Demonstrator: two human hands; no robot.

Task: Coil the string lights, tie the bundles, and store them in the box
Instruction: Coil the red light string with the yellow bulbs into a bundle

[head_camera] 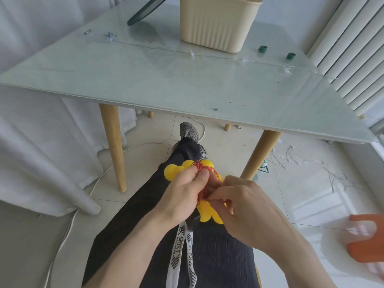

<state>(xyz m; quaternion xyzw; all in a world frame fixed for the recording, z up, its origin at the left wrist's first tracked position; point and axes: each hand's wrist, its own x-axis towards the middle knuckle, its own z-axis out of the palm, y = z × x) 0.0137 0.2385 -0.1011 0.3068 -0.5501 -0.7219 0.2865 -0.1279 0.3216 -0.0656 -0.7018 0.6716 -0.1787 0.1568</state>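
While both hands work over the lap at about 6 o'clock, much of the bundle of yellow ball lights (204, 213) lies hidden beneath them; only globes at its far end and its near end show. Left hand (182, 196): fingers curled round the bundle, thumb pressed onto the red cord (202, 169) that wraps it. Right hand (245, 206): fingertips pinching the red cord where it crosses the bundle's middle; the exact knot or loop is covered by the fingers and cannot be made out. The bundle sits above a crossed leg in dark trousers (218, 256), with 2 white printed drawstrings (180, 250) hanging below.

At 12 o'clock, the cream ribbed box (216, 26) stands on the glass table (145, 80), its upper rim cut off by the frame edge. A thin wire with clear lights (192, 53) runs across the tabletop from 11 to 2 o'clock, faint against the glass. 2 small green rolls (262, 49) lie just right of the box. At 4 o'clock, an orange object (367, 240) is blurred and cropped. White strings (295, 154) lie on the floor at 3 o'clock.
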